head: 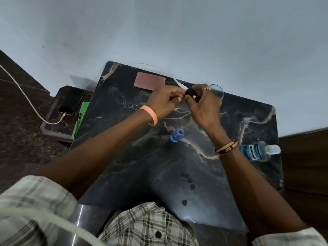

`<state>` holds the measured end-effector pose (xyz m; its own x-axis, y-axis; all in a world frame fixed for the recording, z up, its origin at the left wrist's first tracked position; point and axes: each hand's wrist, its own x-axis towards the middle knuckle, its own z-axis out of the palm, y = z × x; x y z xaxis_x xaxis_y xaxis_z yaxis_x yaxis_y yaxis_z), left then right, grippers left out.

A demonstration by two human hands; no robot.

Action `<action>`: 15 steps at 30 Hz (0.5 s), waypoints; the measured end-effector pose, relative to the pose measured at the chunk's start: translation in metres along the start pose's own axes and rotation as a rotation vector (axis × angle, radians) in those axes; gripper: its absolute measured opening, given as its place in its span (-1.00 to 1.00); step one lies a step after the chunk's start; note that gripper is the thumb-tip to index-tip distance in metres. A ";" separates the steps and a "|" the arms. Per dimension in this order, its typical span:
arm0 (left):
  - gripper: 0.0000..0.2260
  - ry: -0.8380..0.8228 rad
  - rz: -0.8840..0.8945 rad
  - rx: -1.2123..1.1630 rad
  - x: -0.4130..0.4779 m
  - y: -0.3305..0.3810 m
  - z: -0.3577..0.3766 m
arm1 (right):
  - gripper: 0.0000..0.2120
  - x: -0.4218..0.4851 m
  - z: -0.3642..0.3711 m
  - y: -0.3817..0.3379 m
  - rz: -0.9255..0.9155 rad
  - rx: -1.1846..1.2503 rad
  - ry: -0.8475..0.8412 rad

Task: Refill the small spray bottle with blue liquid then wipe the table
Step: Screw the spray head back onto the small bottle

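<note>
The small blue spray bottle [175,135] stands uncapped on the dark marble table [124,139], near its middle. Above the table's far side, my right hand [204,107] grips the black spray head [190,93], whose white dip tube [178,83] points up and to the left. My left hand [165,102] pinches the spray head from the left side. A clear Listerine bottle of blue liquid [255,151] lies on its side at the table's right edge, beyond my right wrist. A folded pink cloth [150,82] lies flat at the far edge.
A clear glass dish [217,91] sits behind my right hand. Several dark drops [189,181] mark the table's near part. To the left, a low side table [53,128] holds a phone [71,102] on a white cable and a green packet [79,119]. A wall runs behind the table.
</note>
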<state>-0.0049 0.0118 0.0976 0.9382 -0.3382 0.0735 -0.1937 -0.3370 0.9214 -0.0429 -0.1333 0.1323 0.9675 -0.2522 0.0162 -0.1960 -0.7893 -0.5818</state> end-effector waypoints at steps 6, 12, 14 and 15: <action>-0.80 -0.083 0.224 0.226 0.016 0.047 0.020 | -0.67 -0.002 -0.070 0.014 -0.026 -0.158 -0.026; -0.83 -0.077 0.189 0.176 0.011 0.043 0.027 | -0.72 -0.021 -0.090 0.021 0.000 -0.241 -0.198; -0.82 -0.098 0.154 0.160 0.005 0.033 0.027 | -0.74 -0.028 -0.090 0.021 -0.008 -0.308 -0.255; -0.81 -0.119 0.141 0.165 0.002 0.027 0.027 | -0.76 -0.030 -0.089 0.021 -0.014 -0.331 -0.278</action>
<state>-0.0162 -0.0221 0.1125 0.8598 -0.4902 0.1427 -0.3739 -0.4142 0.8298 -0.0906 -0.1925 0.1918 0.9676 -0.1157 -0.2243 -0.1796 -0.9399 -0.2903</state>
